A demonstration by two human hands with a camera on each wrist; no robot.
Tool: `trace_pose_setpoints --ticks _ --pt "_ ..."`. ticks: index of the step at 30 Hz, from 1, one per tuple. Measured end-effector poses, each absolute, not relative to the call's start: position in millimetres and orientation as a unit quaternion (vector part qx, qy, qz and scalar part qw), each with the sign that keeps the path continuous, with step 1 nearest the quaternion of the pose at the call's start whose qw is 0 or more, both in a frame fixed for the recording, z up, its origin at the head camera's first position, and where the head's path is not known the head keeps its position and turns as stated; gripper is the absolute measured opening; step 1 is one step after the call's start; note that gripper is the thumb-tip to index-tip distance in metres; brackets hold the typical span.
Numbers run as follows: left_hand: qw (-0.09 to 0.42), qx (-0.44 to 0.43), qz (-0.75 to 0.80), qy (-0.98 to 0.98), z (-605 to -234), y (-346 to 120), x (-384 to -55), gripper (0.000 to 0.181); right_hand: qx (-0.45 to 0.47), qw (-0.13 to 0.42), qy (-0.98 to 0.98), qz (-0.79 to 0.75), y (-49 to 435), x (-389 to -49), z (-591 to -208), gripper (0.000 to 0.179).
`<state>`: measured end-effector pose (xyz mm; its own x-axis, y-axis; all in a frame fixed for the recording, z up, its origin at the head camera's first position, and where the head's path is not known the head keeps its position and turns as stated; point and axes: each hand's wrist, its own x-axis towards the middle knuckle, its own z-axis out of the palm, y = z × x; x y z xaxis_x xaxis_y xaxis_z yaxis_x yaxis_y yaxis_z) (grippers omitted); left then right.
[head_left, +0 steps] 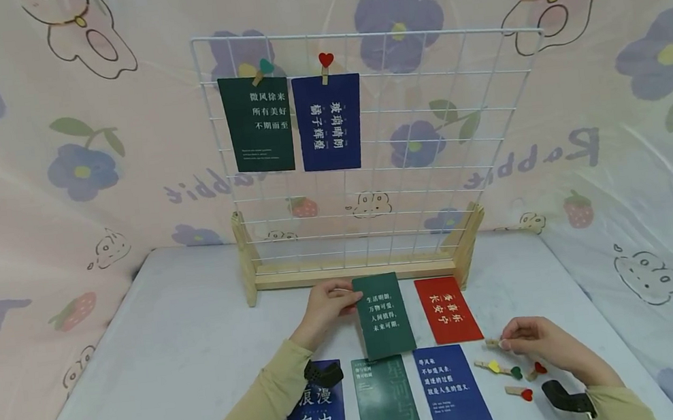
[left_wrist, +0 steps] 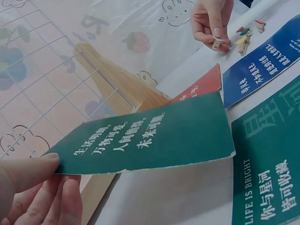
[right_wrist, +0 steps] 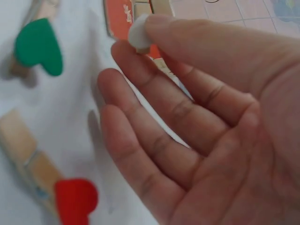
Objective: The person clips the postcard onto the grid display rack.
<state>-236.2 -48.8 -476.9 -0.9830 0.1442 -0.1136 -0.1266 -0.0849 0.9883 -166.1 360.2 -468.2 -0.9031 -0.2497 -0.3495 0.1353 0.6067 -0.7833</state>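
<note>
My left hand [head_left: 330,308] pinches the upper left edge of a green card [head_left: 385,318] with white lettering. In the left wrist view the card is held tilted, its far end raised off the table. To the right, my right hand [head_left: 542,346] pinches a small wooden clothespin [head_left: 493,343] between thumb and forefinger. The right wrist view shows a white heart [right_wrist: 139,33] on that clothespin, partly covered by the thumb. Beside this hand lie several heart clothespins, among them a green-heart clothespin [right_wrist: 40,47] and a red-heart clothespin [right_wrist: 77,199].
Behind the hands stands a white wire grid [head_left: 423,99] on a wooden base [head_left: 349,274]. A green card [head_left: 258,126] and a blue card [head_left: 329,123] hang clipped there. Flat on the table lie a red card [head_left: 447,309], two blue cards and another green card [head_left: 387,403].
</note>
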Motion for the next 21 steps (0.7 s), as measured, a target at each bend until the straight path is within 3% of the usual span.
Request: trace_pose_setpoints --ticks 21 --pt "0.076 -0.005 0.749 0.658 -462.4 -79.7 -229.0 0.029 -0.108 0.177 0.866 -0.455 339.1 -188.0 -451.3 0.034"
